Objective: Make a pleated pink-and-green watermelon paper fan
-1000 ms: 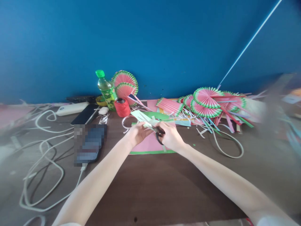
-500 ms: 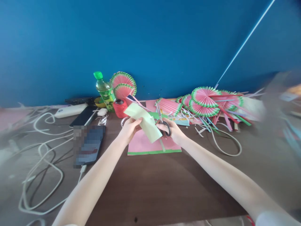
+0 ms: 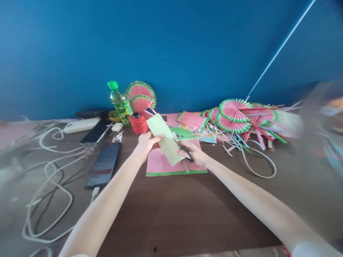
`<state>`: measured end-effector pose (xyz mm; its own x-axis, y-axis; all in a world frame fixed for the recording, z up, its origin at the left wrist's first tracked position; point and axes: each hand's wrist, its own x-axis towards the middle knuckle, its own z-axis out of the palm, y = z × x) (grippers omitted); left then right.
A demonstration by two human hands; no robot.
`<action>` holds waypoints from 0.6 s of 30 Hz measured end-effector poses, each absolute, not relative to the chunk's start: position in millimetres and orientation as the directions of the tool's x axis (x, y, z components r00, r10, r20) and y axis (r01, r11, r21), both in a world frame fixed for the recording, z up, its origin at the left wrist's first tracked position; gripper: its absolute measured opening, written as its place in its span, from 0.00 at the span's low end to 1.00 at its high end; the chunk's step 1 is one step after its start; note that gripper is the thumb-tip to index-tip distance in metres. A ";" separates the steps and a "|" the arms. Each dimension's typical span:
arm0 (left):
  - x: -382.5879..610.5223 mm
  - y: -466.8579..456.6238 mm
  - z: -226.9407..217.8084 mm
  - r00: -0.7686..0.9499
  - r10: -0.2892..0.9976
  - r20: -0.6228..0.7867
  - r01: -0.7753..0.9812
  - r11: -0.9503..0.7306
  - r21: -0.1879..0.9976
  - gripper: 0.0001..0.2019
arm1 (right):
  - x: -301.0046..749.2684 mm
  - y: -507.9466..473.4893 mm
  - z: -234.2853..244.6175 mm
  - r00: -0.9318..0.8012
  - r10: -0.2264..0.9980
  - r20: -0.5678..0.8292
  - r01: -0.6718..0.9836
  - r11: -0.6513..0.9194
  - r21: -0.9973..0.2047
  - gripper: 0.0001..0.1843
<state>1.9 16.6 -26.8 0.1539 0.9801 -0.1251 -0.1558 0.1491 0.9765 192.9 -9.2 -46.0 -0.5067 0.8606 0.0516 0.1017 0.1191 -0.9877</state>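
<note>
My left hand [image 3: 147,145] pinches the left edge of a pale green sheet of paper [image 3: 165,139], holding it tilted above the table. In my right hand [image 3: 193,152] is a pair of scissors [image 3: 186,151] with dark handles; its blades point up and left against the paper's right edge. Beneath both hands lies a pink sheet [image 3: 158,165] with a green strip along its front edge. A small pale strip of paper [image 3: 185,166] rests on that pink sheet.
Left are a phone [image 3: 104,166], white cables [image 3: 50,167] and a power bank [image 3: 81,125]. Behind stand a green-capped bottle [image 3: 120,105] and a red spool [image 3: 138,123]. Folded pink-green paper fans [image 3: 233,111] and paper scraps [image 3: 214,134] lie along the blue wall.
The pale green paper has turned steeper. The scissors have swung from pointing upward to lying along the paper's right edge, with my right hand slightly lower.
</note>
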 end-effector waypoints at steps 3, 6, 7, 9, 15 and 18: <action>2.4 16.4 -28.9 0.200 0.972 -0.125 -0.146 0.156 0.977 0.15 | 192.9 -9.7 -44.4 -0.498 0.865 0.061 0.114 0.135 -0.984 0.20; 2.7 16.0 -28.8 0.222 0.966 -0.129 -0.138 0.163 0.977 0.15 | 194.0 -9.2 -44.7 -0.506 0.860 0.062 0.124 0.143 -0.982 0.19; 2.8 15.6 -28.1 0.224 0.965 -0.134 -0.137 0.167 0.976 0.16 | 194.3 -8.9 -45.3 -0.508 0.859 0.064 0.126 0.147 -0.981 0.19; 3.2 14.8 -26.7 0.223 0.965 -0.140 -0.140 0.174 0.975 0.16 | 194.7 -8.5 -46.5 -0.510 0.858 0.067 0.131 0.155 -0.979 0.19; 1.8 16.2 -30.9 0.265 0.954 -0.142 -0.128 0.181 0.975 0.16 | 194.4 -7.7 -49.2 -0.503 0.859 0.093 0.144 0.190 -0.971 0.20; 0.9 18.6 -34.9 0.270 0.950 -0.158 -0.122 0.197 0.973 0.17 | 194.3 -7.4 -50.5 -0.509 0.856 0.096 0.144 0.195 -0.970 0.19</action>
<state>0.9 18.6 -34.9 0.2703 0.9497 -0.1581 -0.1222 0.1968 0.9728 194.3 -7.4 -50.5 -0.5086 0.8556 0.0963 0.1440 0.1948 -0.9702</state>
